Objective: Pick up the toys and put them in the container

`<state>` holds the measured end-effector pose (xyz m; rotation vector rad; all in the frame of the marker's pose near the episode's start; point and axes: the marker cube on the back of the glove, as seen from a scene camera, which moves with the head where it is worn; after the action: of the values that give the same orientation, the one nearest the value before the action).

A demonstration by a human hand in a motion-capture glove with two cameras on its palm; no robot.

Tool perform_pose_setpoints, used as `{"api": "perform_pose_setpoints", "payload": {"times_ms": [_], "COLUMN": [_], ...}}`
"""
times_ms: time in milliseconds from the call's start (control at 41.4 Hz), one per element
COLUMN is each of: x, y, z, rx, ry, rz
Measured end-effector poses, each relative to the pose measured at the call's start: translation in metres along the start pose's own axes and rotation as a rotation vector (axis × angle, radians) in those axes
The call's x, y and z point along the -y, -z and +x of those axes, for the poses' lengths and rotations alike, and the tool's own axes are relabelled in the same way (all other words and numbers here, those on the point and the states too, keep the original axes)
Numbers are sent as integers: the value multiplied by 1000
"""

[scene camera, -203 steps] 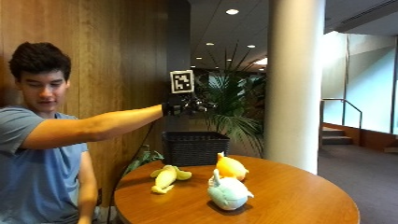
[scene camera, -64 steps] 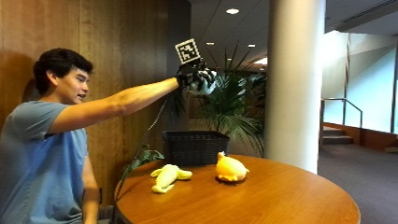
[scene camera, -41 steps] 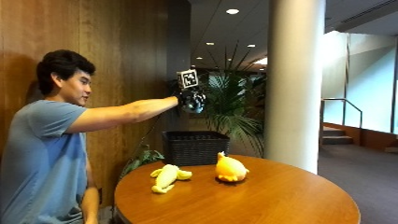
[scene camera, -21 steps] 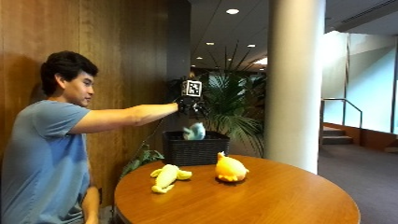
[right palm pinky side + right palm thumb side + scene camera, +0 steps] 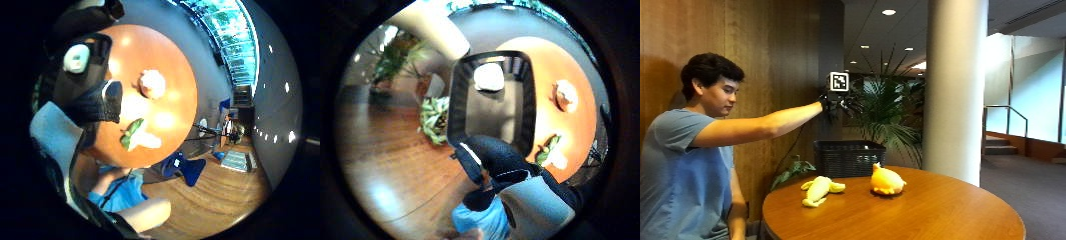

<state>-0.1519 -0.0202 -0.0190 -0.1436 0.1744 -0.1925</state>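
You stand at the left of the outside view with your arm stretched out level; your gloved right hand [image 5: 834, 102] is raised above the black mesh container [image 5: 849, 158], which stands behind the round wooden table [image 5: 906, 215], just past its far edge; the hand is well apart from the bin's rim. From the thumb-side palm view you look straight down into the container [image 5: 492, 105]; one pale toy [image 5: 489, 77] lies on its floor near a wall; the gloved fingers [image 5: 495, 157] reach across the foreground with nothing between them, so your grip looks relaxed and empty, though the outside view shows it too small to confirm.

Moving right along the table, a pale yellow plush with a greenish end [image 5: 818, 189] lies flat near the edge closest to you; just beside it, apart and not touching, an orange-yellow plush [image 5: 887, 180] sits upright. The little-finger palm view shows the same two toys on the tabletop [image 5: 165, 80]; the long one [image 5: 137, 137] lies nearer your body, the rounder one [image 5: 152, 83] farther along.
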Motion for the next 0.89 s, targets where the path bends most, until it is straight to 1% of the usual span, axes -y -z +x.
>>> {"api": "perform_pose_setpoints", "payload": {"times_ms": [97, 193, 290, 339, 435, 556, 653, 725, 846, 895], "x": [-3, -24, -45, -58, -82, -105, -118, -127, -140, -140], "y": [-13, -39, -57, -66, -92, -125, -147, -168, -214, -232], "z": [-26, 4, 34, 48, 74, 104, 114, 117, 124, 122], "rx": [-20, 9, 87, 101, 47, 36, 74, 80, 50, 57], "ry": [-30, -64, -160, -146, -91, -81, -90, -64, -91, -158], "rz": [-22, -53, -44, -30, -31, -45, -43, -60, -125, -145]}}
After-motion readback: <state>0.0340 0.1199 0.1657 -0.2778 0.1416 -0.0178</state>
